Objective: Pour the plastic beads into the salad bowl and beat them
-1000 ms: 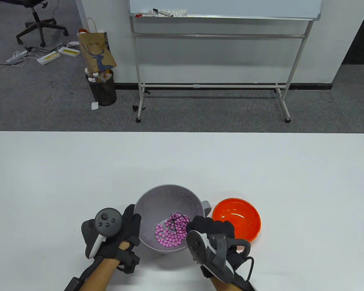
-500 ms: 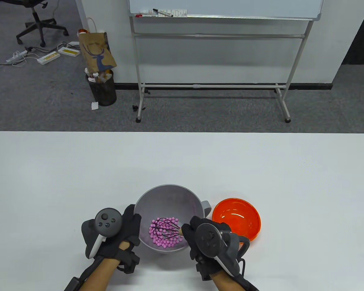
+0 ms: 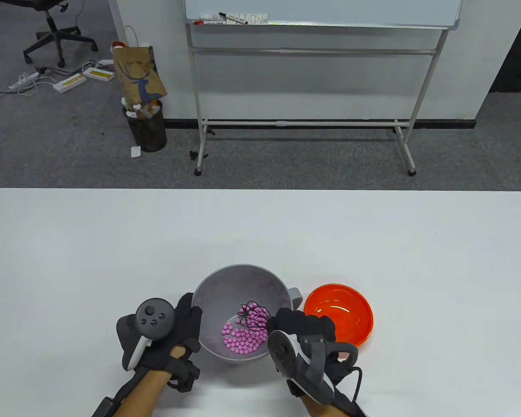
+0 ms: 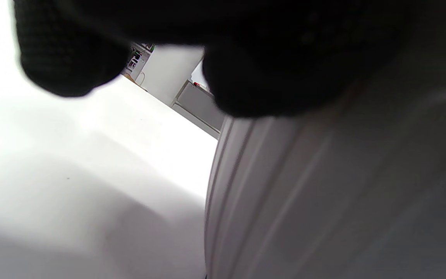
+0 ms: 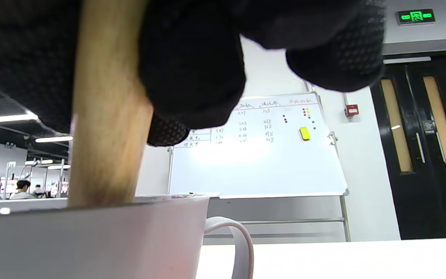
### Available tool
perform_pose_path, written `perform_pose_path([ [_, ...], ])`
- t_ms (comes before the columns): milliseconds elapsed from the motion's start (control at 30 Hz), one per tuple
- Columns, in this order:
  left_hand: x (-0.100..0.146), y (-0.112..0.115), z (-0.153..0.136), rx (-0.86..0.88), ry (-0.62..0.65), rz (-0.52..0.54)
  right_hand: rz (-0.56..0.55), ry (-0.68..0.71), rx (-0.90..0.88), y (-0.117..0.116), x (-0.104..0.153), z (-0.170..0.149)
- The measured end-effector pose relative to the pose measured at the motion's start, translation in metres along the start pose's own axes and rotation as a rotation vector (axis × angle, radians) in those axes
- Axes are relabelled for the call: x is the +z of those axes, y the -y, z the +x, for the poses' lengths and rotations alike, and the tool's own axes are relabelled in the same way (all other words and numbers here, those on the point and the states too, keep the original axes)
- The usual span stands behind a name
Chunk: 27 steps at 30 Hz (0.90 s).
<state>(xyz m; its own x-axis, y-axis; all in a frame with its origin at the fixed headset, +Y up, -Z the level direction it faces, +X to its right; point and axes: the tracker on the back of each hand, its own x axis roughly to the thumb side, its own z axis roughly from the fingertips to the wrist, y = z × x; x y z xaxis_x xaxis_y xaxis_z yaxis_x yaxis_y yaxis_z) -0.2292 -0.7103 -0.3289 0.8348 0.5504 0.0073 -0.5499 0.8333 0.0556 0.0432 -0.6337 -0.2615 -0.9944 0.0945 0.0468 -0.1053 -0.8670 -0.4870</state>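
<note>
A grey salad bowl [image 3: 230, 282] with a side handle stands near the table's front edge, its ribbed outer wall [image 4: 323, 193] filling the left wrist view. Several pink beads [image 3: 239, 341] lie in its bottom. My left hand [image 3: 186, 323] holds the bowl's left rim, fingers against the wall. My right hand [image 3: 301, 328] grips the wooden handle [image 5: 107, 128] of a black wire whisk [image 3: 252, 316], whose head sits among the beads at the bowl's right side. In the right wrist view the handle dips behind the bowl's rim [image 5: 91, 203].
An empty orange bowl [image 3: 339, 313] sits just right of the grey bowl, close to my right hand. The white table [image 3: 260, 234] stretches wide beyond. A whiteboard on a stand [image 3: 304, 65] and a bin [image 3: 146, 126] stand on the floor behind.
The whisk head swung from the bowl's right to its middle-left and back to the right, pushing the beads around. My right hand tilted with it. The left hand stayed put.
</note>
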Motion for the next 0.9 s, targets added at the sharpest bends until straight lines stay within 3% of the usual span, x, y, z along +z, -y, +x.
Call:
perform_pose_path([
  [133,0.000,0.000,0.000,0.000,-0.001,-0.001,0.069,0.035,-0.018,0.009,0.001,0.005],
  [300,0.000,0.000,0.000,-0.002,-0.002,0.001,0.207,-0.001,-0.217,0.005,-0.003,-0.003],
  [533,0.000,0.000,0.000,-0.001,-0.002,0.004,0.105,-0.043,-0.240,-0.016,-0.002,-0.006],
  [900,0.000,0.000,0.000,0.001,-0.001,0.003,-0.022,0.005,-0.032,-0.007,0.001,0.000],
])
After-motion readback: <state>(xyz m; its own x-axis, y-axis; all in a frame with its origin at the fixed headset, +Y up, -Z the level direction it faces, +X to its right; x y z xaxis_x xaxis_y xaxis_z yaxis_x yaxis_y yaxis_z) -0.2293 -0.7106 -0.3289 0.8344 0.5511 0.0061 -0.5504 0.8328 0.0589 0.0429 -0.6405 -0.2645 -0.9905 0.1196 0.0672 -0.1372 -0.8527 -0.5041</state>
